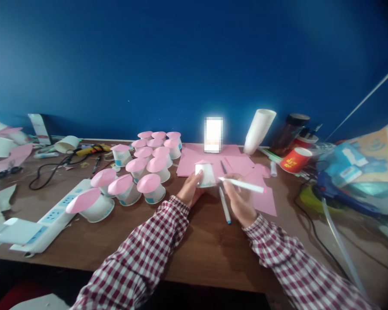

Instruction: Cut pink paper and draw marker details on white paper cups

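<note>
My left hand [190, 188] is closed around a white paper cup [205, 175] that stands upside down, with a pink paper top and small bluish marks low on its side. Between the fingers of my right hand [239, 199] is a white marker [245, 185] with a pink end, its tip pointing left toward the cup but apart from it. A second marker [225, 207], white with a blue end, lies on the table between my hands. Behind the cup are pink paper sheets [190, 160] with a dark pen [223, 166] on them.
Several upturned cups with pink cone tops [149, 184] stand on the left, beside a power strip [56, 215]. A bright phone-like screen [213, 134] and a leaning stack of white cups [260, 131] are at the wall. Right of them are a red cup [296, 159] and a glue gun [339, 193].
</note>
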The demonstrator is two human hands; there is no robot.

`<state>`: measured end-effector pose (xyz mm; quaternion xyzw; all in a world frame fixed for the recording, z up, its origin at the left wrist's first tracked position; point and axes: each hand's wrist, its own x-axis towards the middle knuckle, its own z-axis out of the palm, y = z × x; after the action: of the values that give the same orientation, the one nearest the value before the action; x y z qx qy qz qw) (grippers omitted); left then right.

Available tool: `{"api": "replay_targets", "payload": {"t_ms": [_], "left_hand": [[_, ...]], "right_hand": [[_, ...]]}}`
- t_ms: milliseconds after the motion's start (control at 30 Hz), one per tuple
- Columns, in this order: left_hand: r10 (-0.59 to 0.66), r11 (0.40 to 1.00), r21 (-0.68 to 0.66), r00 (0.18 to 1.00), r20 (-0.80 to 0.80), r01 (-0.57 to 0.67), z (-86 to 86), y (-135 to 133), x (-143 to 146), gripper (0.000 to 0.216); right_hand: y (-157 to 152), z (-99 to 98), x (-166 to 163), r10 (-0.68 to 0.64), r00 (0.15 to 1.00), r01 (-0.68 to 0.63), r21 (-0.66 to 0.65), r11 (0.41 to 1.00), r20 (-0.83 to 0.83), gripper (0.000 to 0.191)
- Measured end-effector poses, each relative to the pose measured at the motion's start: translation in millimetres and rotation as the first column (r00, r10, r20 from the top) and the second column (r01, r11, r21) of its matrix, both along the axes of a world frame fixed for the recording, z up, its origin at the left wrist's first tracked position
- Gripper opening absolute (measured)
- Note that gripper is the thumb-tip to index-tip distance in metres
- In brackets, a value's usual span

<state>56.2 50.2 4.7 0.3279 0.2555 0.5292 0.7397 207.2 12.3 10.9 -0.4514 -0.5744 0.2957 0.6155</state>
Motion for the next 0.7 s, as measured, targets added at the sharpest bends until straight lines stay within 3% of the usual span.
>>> {"api": "replay_targets", "payload": {"t_ms": [100,300,500,700], "left_hand": [[0.027,0.999,-0.027,1.0,-0.008,-0.027,-0.9,0.5,-0.2,0.041],[0.033,0.999,-0.029,0.999,-0.02,-0.033,0.0,-0.1,0.3,0.045],[0.037,0.999,0.012,0.998,-0.059,-0.036,-2.9,-0.2,-1.3,0.044],[0.102,0.988,0.134,0.981,-0.167,-0.08,-4.8,-4.4,2.0,0.052]], "right_hand": [[2.6,-2.3,1.1,-0.033,0.999,0.033,-0.007,0.999,-0.006,0.024],[-0.1,-0.1,1.4,-0.07,0.979,0.055,0.08,0.995,0.194,0.024],[1.2,-0.2,2.4,-0.09,0.979,0.079,0.068,0.995,0.183,0.023],[5.2,-5.4,4.7,-0.084,0.984,0.076,0.059,0.995,0.158,0.024]]}}
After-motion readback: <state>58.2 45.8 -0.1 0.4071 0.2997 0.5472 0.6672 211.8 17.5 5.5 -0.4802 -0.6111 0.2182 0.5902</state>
